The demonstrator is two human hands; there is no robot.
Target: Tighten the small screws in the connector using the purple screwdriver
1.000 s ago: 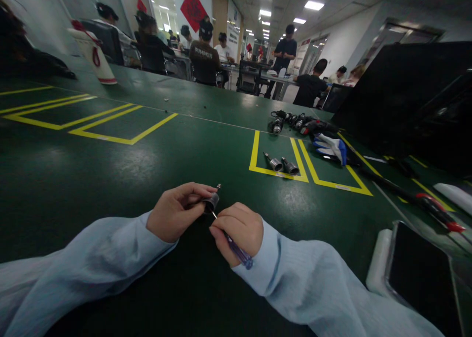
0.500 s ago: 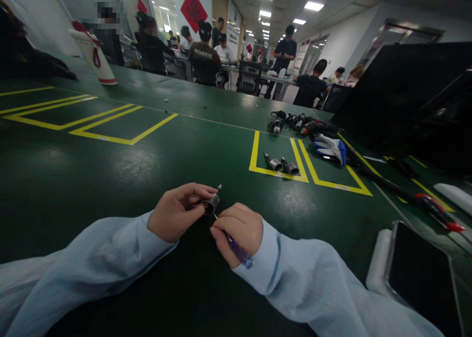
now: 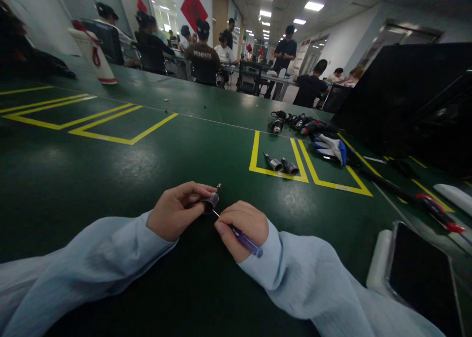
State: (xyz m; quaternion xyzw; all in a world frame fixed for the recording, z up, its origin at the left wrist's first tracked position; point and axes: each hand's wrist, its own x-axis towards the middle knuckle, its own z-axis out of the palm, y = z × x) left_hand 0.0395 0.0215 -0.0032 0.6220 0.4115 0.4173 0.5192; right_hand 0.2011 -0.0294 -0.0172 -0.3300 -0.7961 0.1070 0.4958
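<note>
My left hand point(image 3: 176, 211) grips a metal cylindrical part point(image 3: 211, 201) with a thin stem sticking up past the fingertips; its round opening faces me and to the right. In my right hand point(image 3: 244, 229) is a small screwdriver point(image 3: 248, 241) with a see-through purple handle. Its thin shaft points up and left to the opening of the metal part; whether the tip touches inside is hidden. Two similar metal parts, one on the left point(image 3: 273, 163) and one on the right point(image 3: 290, 167), lie side by side within a yellow taped outline.
On the green table point(image 3: 121, 180), a blue-and-white glove point(image 3: 331, 148) lies near dark tools with cables point(image 3: 291, 122). A phone point(image 3: 420, 273) leans on a white object at right. A red-and-black tool handle point(image 3: 438, 211), a white cup point(image 3: 94, 54) and a dark monitor point(image 3: 409, 86) stand farther out. People sit beyond.
My right hand has shifted slightly right and turned, so the screwdriver handle lies flatter and more of its shaft shows. My left hand and the metal part have barely moved.
</note>
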